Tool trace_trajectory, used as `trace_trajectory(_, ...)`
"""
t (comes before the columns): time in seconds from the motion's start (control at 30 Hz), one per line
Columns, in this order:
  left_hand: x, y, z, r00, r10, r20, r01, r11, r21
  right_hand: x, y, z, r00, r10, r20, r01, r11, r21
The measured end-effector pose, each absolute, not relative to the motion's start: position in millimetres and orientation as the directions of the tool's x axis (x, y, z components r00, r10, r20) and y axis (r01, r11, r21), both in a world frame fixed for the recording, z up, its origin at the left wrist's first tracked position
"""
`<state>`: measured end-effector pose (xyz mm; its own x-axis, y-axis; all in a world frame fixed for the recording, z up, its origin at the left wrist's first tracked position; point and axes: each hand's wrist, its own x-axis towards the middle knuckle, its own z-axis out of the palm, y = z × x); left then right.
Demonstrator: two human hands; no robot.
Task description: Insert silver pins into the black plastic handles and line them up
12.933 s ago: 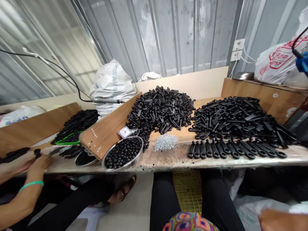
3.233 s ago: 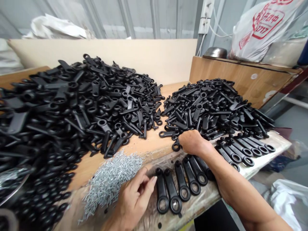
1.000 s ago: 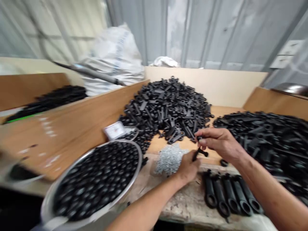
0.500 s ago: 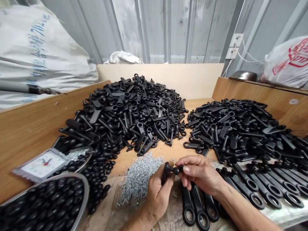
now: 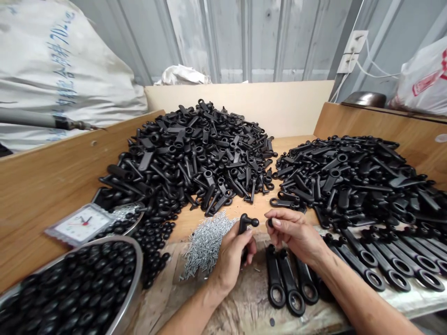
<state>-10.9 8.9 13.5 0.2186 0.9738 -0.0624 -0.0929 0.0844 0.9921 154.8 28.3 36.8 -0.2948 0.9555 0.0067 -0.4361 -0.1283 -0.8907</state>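
My left hand (image 5: 232,253) is closed around a black plastic crank handle (image 5: 243,224), its knobbed end sticking up and pointing right. Most of the handle's lower part is hidden by my fingers. A short gap to the right, my right hand (image 5: 291,232) pinches a small black round piece (image 5: 270,223) between thumb and fingertips. The piece and the knob do not touch. Beside my left hand lies a heap of small silver pins (image 5: 206,244). Under my right hand, several black crank handles (image 5: 287,284) lie side by side with their ring ends towards me.
A big pile of black crank parts (image 5: 188,153) stands at the back, another pile (image 5: 349,181) to its right. Finished-looking handles (image 5: 387,263) lie in a row at right. A metal bowl (image 5: 138,265) of black knobs and a clock (image 5: 79,224) are at left, near wooden side boards (image 5: 45,186).
My hands have moved apart, and the small black piece in my right hand has come away from the crank handle's knob. My left hand has tilted the handle more upright. The view has shifted slightly.
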Motion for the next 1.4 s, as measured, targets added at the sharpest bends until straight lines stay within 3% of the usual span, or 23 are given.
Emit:
trace_trajectory(0.1, -14, 11, 13, 0.201, 0.977, -0.072, 0.041, 0.065, 0.997, 170, 30, 47, -0.175, 0.980, 0.094, -0.434, 0.009, -0.901)
trace_trajectory(0.17, -16, 13, 15, 0.156, 0.987, 0.030, 0.226, -0.065, 0.972, 182, 29, 56, -0.072, 0.983, 0.166, -0.433, 0.119, -0.894)
trace_trajectory(0.3, -16, 9, 22, 0.175, 0.956, 0.236, 0.519, -0.293, 0.803, 199, 27, 66, 0.073, 0.977, 0.198, -0.435, 0.210, -0.876)
trace_trajectory(0.43, -9, -12, 20, 0.183, 0.979, 0.085, 0.654, -0.186, 0.734, 202, 25, 67, 0.044, 0.976, 0.211, -0.471, 0.207, -0.858)
trace_trajectory(0.53, -5, -36, 8, 0.064, 0.997, -0.038, 0.668, -0.015, 0.744, 203, 23, 67, 0.040, 0.973, 0.228, -0.505, 0.217, -0.835)
trace_trajectory(0.63, 1, -54, -3, 0.021, 0.998, -0.059, 0.665, 0.030, 0.746, 204, 21, 66, 0.032, 0.970, 0.240, -0.524, 0.221, -0.823)
trace_trajectory(0.77, 12, -54, -5, 0.014, 0.998, -0.057, 0.695, 0.032, 0.718, 204, 19, 65, 0.016, 0.971, 0.239, -0.505, 0.214, -0.836)
trace_trajectory(0.97, 24, -17, -4, 0.000, 1.000, -0.011, 0.581, 0.009, 0.814, 202, 21, 61, 0.036, 0.978, 0.204, -0.476, 0.197, -0.857)
trace_trajectory(1.17, 23, -10, 5, -0.098, 0.995, 0.010, 0.560, 0.046, 0.827, 205, 22, 61, 0.062, 0.986, 0.156, -0.483, 0.167, -0.860)
trace_trajectory(1.3, 19, -38, 10, 0.022, 0.998, 0.055, 0.516, -0.059, 0.854, 206, 21, 63, 0.074, 0.985, 0.153, -0.492, 0.169, -0.854)
trace_trajectory(1.4, 19, -55, 4, 0.055, 0.996, 0.070, 0.588, -0.089, 0.804, 204, 19, 63, 0.057, 0.983, 0.174, -0.472, 0.180, -0.863)
